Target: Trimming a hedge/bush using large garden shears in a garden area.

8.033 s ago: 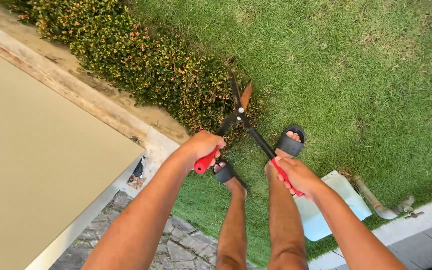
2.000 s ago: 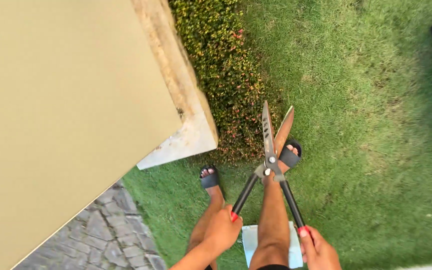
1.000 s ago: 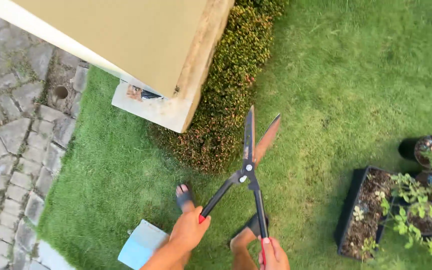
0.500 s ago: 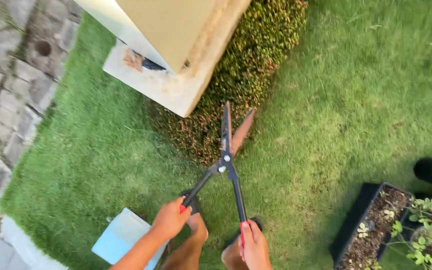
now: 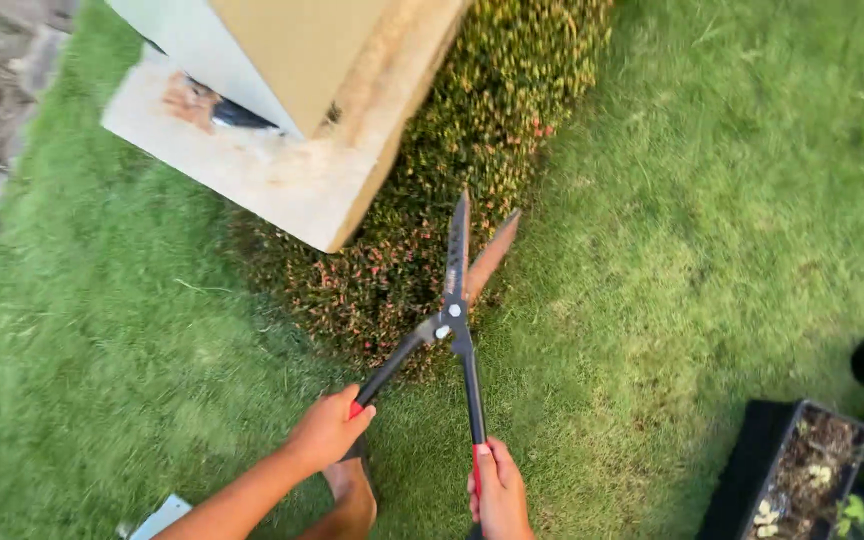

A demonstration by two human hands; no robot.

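Note:
I hold a pair of hedge shears (image 5: pixel 455 300) with black shafts and red grips. My left hand (image 5: pixel 327 432) is closed on the left grip, my right hand (image 5: pixel 497 492) on the right one. The blades are slightly apart and lie over the end of a low hedge (image 5: pixel 452 150) with small green and reddish leaves. One of my feet shows just below my left hand.
A beige wall with a worn concrete base (image 5: pixel 262 170) stands beside the hedge at the upper left. Grass (image 5: pixel 712 200) covers most of the ground. A black planter with soil and seedlings (image 5: pixel 812 470) sits at the lower right. Grey paving stones show at the top left corner.
The view has swung leftward round the hedge end. The wall base and hedge look closer and larger. The shears' blades stay slightly apart over the hedge end; both hands keep their grips.

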